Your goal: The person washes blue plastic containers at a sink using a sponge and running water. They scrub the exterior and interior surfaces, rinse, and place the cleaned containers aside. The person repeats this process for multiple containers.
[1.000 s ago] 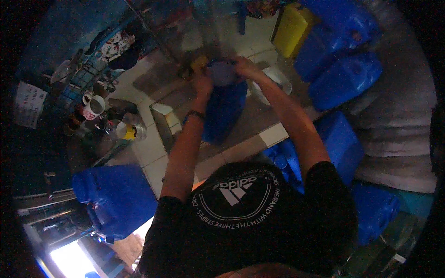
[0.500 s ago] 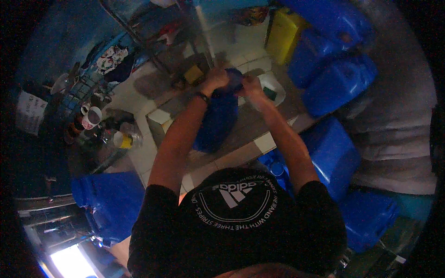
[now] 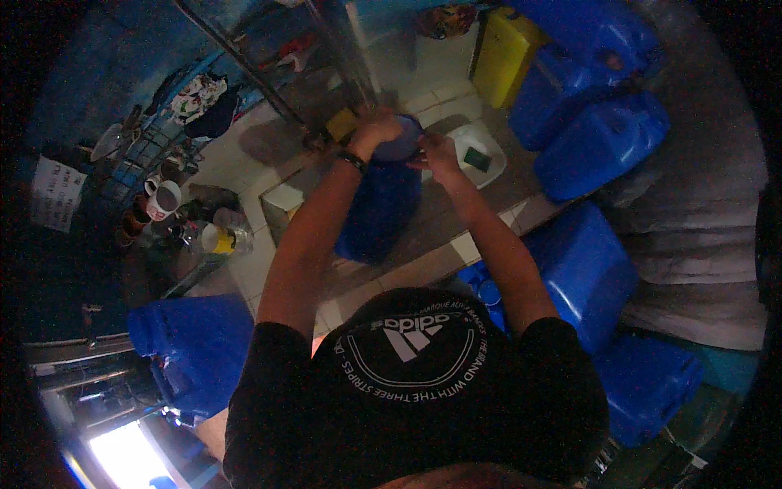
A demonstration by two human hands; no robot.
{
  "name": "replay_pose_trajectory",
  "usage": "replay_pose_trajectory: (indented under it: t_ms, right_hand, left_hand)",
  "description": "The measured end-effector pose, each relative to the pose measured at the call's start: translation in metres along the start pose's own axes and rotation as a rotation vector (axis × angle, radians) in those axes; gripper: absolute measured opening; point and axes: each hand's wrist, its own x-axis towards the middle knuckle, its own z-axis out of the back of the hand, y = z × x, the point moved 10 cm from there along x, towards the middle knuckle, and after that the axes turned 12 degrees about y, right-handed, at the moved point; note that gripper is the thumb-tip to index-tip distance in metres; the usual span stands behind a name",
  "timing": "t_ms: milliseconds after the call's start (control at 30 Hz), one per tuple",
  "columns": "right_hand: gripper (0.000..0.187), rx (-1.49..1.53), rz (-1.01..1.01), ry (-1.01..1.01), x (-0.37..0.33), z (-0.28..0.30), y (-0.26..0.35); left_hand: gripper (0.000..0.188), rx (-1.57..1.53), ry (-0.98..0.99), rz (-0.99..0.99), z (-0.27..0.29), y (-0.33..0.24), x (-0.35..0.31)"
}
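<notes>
A blue jerrycan (image 3: 379,213) stands in front of me on the sink floor, between my forearms. Over its far end is a round bluish-purple vessel (image 3: 399,145), like a bowl or dipper. My right hand (image 3: 441,156) is closed, pinching the vessel's right edge. My left hand (image 3: 376,130), with a dark band at the wrist, reaches to the vessel's left side; its fingers are blurred and partly hidden. Beside my right hand lies a white basin (image 3: 495,163) with a dark green scouring pad (image 3: 476,159) in it. A yellow block-like thing (image 3: 342,124) sits beyond my left hand.
Several blue jerrycans (image 3: 603,155) and a yellow one (image 3: 503,61) crowd the right. Another blue jerrycan (image 3: 195,350) stands at lower left. Cups (image 3: 165,200), a clear container (image 3: 220,238) and a wire rack (image 3: 142,159) line the left. A pipe (image 3: 236,57) slants overhead.
The round vessel has tilted, so more of its paler surface shows. My left hand has shifted slightly left, and both hands stay at the vessel.
</notes>
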Motion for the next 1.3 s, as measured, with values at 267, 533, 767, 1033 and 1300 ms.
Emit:
replay_pose_trajectory:
  t_ms: [267,533,767,1033,1300]
  right_hand:
    - [0.04,0.037,0.045,0.077,-0.001,0.009,-0.011]
    - [0.041,-0.947,0.483,-0.055,0.026,-0.059,0.037]
    - [0.027,-1.747,0.633,0.07,0.08,-0.142,0.053]
    - [0.025,-0.803,-0.111,0.25,0.082,-0.117,0.057]
    - [0.023,-1.755,-0.019,0.727,0.051,-0.048,0.028]
  left_hand:
    - [0.049,0.104,-0.297,-0.041,0.044,-0.003,-0.023]
    - [0.054,-0.35,-0.086,-0.399,0.073,0.046,-0.059]
    - [0.069,-0.172,-0.419,0.053,0.003,0.124,-0.136]
    - [0.064,-0.935,-0.731,-0.309,0.007,0.09,-0.187]
    - [0.039,-0.604,-0.357,-0.063,0.064,0.022,-0.086]
